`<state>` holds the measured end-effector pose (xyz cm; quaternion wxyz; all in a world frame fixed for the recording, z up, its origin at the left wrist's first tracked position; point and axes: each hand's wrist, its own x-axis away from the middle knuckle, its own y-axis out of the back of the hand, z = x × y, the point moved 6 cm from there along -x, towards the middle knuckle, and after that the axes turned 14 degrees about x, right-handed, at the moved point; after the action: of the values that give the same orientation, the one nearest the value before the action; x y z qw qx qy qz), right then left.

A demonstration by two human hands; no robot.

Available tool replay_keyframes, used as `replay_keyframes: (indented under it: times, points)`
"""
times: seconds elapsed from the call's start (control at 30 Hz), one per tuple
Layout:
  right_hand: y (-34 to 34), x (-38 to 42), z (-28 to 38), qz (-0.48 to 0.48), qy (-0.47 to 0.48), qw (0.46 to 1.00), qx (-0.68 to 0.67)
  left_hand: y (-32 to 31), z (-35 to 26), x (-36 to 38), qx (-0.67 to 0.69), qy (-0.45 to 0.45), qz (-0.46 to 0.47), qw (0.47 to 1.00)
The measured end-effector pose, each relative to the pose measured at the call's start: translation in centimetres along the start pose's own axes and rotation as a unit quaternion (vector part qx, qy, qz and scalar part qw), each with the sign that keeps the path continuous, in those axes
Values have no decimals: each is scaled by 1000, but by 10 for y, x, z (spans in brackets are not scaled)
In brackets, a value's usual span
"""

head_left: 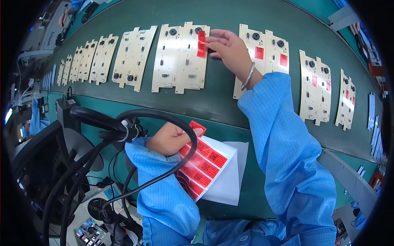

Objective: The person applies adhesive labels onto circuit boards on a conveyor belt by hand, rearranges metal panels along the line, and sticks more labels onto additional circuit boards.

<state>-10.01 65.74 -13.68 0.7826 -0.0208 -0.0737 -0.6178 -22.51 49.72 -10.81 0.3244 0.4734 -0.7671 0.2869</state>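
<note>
My right hand (231, 50) pinches a red label strip (201, 37) between thumb and fingers, over the right edge of a pale circuit board panel (193, 61) with black round parts. My left hand (167, 138) grips a sheet of red labels (209, 158) printed with dark square codes, its thumb on the top edge. A single red label (197, 126) sticks up beside that thumb. White paper (236, 176) shows behind the sheet. Right of my right hand, another panel (271, 45) carries a red label on each of its two boards.
Several unlabelled panels (133, 57) stretch left along the dark green work surface (223, 102). Labelled panels (315, 88) lie to the right. Thick black cables (98, 119) loop in front of my left forearm. A dark monitor (37, 164) stands at lower left. Other people's hands (65, 16) show at the edges.
</note>
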Motion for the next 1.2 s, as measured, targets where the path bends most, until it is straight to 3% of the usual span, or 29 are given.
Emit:
replay_keyframes:
  times: [0.33,0.63,0.93,1.03,1.2]
  points:
    - [3,-9,-7,-61,75,995,-1,5,4,-1,-20,0,-22,1000]
    - [-2,-11,-1,-89,135,971,176,11,8,-1,-35,0,-23,999]
    - [-20,-3,5,-94,254,879,393,15,9,0,-28,3,-29,999]
    - [-19,-5,8,-137,248,835,472,15,7,1,-25,10,-22,999]
    - [-11,-12,18,-200,207,814,505,15,5,3,-14,5,-22,1000]
